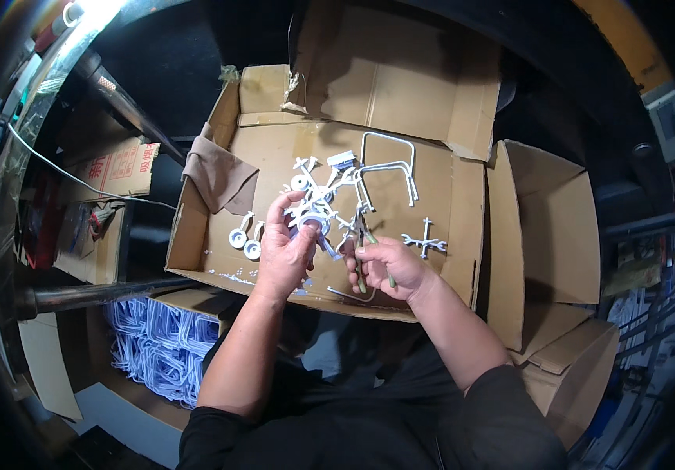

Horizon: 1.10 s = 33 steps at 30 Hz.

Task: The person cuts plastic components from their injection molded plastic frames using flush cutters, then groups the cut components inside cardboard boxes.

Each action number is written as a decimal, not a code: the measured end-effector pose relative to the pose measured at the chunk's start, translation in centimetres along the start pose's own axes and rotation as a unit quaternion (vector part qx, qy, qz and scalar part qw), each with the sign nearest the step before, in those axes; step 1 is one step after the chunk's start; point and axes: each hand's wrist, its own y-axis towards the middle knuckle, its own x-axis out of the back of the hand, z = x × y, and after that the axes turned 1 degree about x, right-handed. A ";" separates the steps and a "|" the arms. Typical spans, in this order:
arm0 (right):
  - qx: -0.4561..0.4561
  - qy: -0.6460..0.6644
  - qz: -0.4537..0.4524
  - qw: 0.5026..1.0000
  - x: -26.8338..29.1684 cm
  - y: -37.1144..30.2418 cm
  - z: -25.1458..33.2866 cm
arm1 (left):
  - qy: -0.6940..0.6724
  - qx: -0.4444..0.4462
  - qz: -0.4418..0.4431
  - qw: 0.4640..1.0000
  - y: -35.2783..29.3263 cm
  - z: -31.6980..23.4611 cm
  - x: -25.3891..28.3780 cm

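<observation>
My left hand [283, 251] is closed on a white plastic part with a round ring [315, 221], held over a shallow cardboard box [439, 200]. In my right hand [392, 265] is a pair of green-handled cutting pliers [370, 236], its jaws up close to the part's right side. Whether the jaws touch the plastic, I cannot tell. Behind the hands lies a heap of white branched plastic pieces [306, 168]. One loose branched piece [426, 239] rests to the right. Two ring-ended pieces [238, 238] lie left of my left hand.
Bent white rods [388, 135] lie at the box's back. A brown cloth [216, 174] hangs over its left wall, and small white scraps [236, 278] lie near the front. Below left, a carton holds many white bent pieces [161, 341]. Another open carton [553, 227] stands to the right.
</observation>
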 end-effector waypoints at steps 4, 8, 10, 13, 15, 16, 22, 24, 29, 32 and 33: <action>0.099 -0.233 -0.042 0.967 -0.8 0.3 -1.0 | -0.047 0.038 0.037 0.997 0.0 0.2 0.3; 0.274 -0.582 -0.142 0.752 -0.5 0.4 -2.1 | -0.114 0.095 0.067 0.987 0.2 0.2 0.3; 0.321 -0.640 -0.165 0.678 -0.8 0.4 -2.0 | -0.137 0.109 0.073 0.982 0.4 0.3 0.3; 0.300 -0.652 -0.165 0.676 -1.8 0.0 -1.3 | -0.168 0.140 0.095 0.971 0.5 0.5 0.3; 0.318 -0.665 -0.180 0.651 -1.8 0.1 -1.6 | -0.166 0.184 0.100 0.964 0.5 0.7 0.4; 0.318 -0.665 -0.179 0.651 -1.8 0.0 -1.6 | -0.159 0.189 0.105 0.963 0.5 0.8 0.5; 0.337 -0.671 -0.194 0.631 -2.2 0.1 -1.6 | -0.169 0.211 0.097 0.958 0.5 1.1 0.9; 0.352 -0.659 -0.172 0.642 -2.0 0.4 -1.5 | -0.188 0.219 0.095 0.953 0.5 0.9 0.8; 0.361 -0.619 -0.142 0.683 -0.9 1.4 -2.3 | -0.183 0.222 0.082 0.954 0.6 1.1 1.0; 0.216 -0.465 -0.091 0.854 -1.0 1.4 -2.1 | -0.071 0.232 0.036 0.969 0.8 1.2 1.3; 0.073 -0.308 -0.059 0.947 -1.2 1.4 -1.9 | -0.071 0.232 0.034 0.970 0.8 1.1 1.6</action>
